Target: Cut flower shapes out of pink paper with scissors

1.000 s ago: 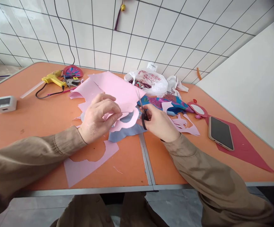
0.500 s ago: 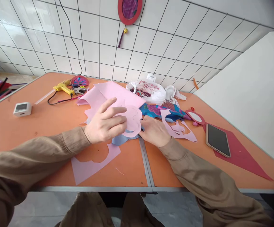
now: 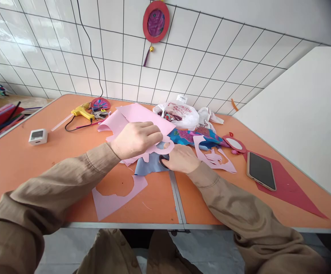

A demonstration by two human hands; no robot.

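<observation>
My left hand is closed on a large pink paper sheet, pinching it near a curved cut edge. My right hand lies low on the orange table just right of that edge, fingers curled through the black handles of scissors, whose blades are hidden under the paper. A blue sheet lies beneath both hands. A pink offcut with a scalloped hole rests in front of my left forearm.
A yellow glue gun, keys and a round fan lie at the back left, with a white timer further left. A plastic bag, pink scraps, a small mirror and a phone on dark red paper sit to the right.
The scissors, earlier raised with blades showing above the pink sheet, have dropped to the table under it. My left hand shifted its grip on the sheet. The camera tilted up.
</observation>
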